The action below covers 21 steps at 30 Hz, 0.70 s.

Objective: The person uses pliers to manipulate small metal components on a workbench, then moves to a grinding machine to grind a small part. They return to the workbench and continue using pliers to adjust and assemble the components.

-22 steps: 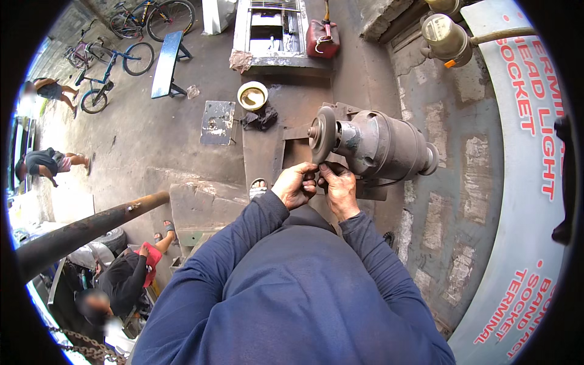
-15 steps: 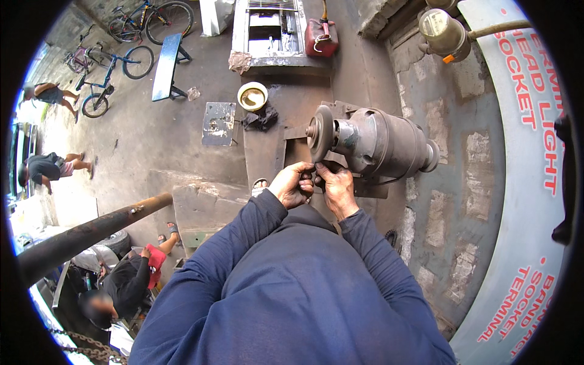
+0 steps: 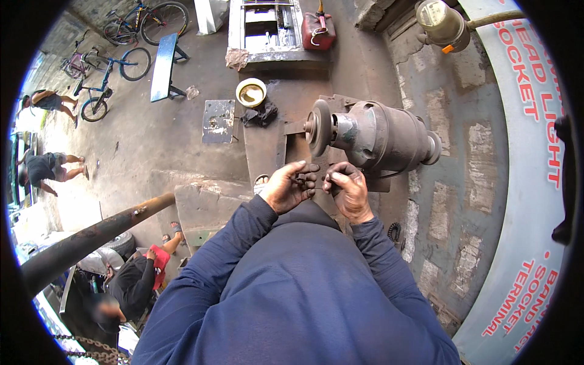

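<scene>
Just in front of the bench grinder (image 3: 383, 137), my two hands are close together and a little apart. My left hand (image 3: 286, 188) has its fingers curled, with the thumb laid along the forefinger. My right hand (image 3: 350, 191) is closed in a pinch, thumb against fingertips. Whatever small piece they hold is too small to make out. Above the fingertips stands the round grinding wheel (image 3: 319, 128), at the left end of the grinder's dusty motor body; neither hand touches it. Both palms are partly hidden by the curled fingers.
A bowl of liquid (image 3: 250, 92) stands beyond the grinder beside a dark rag (image 3: 260, 114) and small stool (image 3: 218, 121). Farther off are a red fuel can (image 3: 318, 31) and blue bench (image 3: 165, 68). A rusty pipe (image 3: 97, 234) crosses left, near a seated person (image 3: 131, 283).
Both hands have drawn back from the wheel's lower edge toward me. They have separated slightly, the right one shifting to the right.
</scene>
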### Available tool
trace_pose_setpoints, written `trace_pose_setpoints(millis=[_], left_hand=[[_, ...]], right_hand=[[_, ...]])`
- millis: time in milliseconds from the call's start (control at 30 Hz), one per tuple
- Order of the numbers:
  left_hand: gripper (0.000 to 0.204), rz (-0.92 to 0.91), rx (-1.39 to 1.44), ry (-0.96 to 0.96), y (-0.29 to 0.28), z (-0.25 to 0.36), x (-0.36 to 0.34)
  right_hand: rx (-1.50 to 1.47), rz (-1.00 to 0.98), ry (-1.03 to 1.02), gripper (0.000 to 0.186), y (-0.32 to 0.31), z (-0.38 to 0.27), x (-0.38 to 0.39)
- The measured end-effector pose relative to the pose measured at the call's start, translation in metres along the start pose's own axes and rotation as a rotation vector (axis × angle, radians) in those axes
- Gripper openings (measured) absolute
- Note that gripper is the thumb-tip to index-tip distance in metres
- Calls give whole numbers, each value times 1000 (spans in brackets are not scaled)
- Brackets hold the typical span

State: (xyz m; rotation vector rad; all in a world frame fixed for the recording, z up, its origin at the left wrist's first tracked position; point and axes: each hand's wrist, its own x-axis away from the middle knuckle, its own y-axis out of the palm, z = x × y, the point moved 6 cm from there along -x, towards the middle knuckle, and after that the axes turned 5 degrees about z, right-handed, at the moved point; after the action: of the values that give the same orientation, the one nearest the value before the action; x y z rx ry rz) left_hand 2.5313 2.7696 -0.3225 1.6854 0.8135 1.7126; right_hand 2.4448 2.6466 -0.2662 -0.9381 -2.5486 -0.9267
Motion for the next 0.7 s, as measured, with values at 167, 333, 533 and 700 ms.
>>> trace_pose_setpoints(millis=[167,333,533,700], left_hand=[[65,-86,134,23,-5,3,2],[60,-164,190,-28,-17,-1,-10],[48,-252,152,-57,-11,-3,-15],[23,-50,-94,123,-5,4,-4]], right_hand=[[-58,-84,103,11,14,-6,11],[1006,-67,-309,18,36,-8,7],[1275,-73,-479,21,44,-12,-2],[925,87,-288,20,5,7,-10]])
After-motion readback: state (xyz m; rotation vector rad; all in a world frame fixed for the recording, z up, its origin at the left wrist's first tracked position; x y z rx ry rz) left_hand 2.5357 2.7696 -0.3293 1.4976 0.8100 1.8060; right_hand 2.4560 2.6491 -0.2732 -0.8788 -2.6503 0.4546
